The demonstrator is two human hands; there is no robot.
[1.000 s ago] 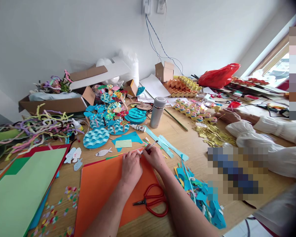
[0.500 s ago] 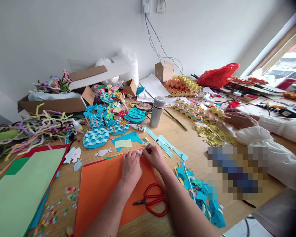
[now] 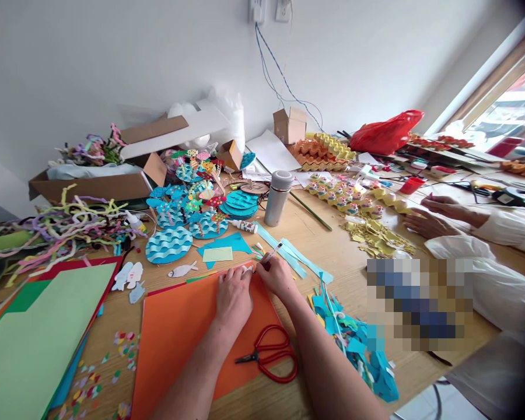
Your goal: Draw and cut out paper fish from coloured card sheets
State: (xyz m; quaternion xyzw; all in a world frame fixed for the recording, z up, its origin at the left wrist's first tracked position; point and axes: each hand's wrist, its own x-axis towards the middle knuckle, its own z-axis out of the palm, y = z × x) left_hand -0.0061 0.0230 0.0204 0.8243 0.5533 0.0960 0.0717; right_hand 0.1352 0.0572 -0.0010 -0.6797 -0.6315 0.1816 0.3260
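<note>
1. Grips a slim, whitish, straight-barrelled pen [image 3: 276, 251] in the right hand [image 3: 276, 279], fingers closed round its lower part.
2. Angles the pen's lower end toward the left hand [image 3: 235, 294], its upper end toward the far right corner of the wooden table [image 3: 350, 280]; long axis slanted, tip too small to tell.
3. Rests the left hand, fingers bent downward, at the far edge of a smooth, broad, rectangular orange sheet [image 3: 179, 332]; at the fingertips, a small white piece [image 3: 248, 268], mostly hidden.
4. Has both hands close together; cannot tell whether touching or just apart.
5. Holds the pen by the orange sheet's far right corner, well in from the table's front edge.
6. Has, nearer that edge, metal scissors with looped red handles [image 3: 273, 350], partly over the sheet, blades toward the table's left edge.
7. Has, beyond the sheet, a flat white fish-shaped cutout [image 3: 182, 270], head toward the left edge.
8. Has, farther back, an oval blue disc with wavy, ridged strips [image 3: 168, 245] and an upright, cylindrical silver bottle [image 3: 279, 201].
</note>
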